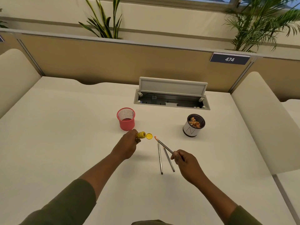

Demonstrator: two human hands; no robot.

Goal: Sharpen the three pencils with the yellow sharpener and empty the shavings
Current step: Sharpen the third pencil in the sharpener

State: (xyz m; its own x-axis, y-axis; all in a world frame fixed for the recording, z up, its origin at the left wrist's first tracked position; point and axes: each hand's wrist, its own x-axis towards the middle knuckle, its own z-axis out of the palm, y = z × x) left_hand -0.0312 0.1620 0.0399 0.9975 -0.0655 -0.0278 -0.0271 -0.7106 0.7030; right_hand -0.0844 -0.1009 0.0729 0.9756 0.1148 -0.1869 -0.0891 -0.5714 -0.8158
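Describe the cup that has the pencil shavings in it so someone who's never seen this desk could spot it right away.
Start at the open cable hatch at the back of the white desk. Just in front of its right end stands a small white cup with a dark inside and orange-brown shavings in it. The only other cup, the pink mesh cup to its left, holds no shavings.

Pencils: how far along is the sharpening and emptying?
Done: shavings already lie in the white cup. In hand: the left hand grips the yellow sharpener, its lid open; the right hand pinches one pencil, tip near the sharpener. Left: two pencils on the table, whose tips I cannot judge.
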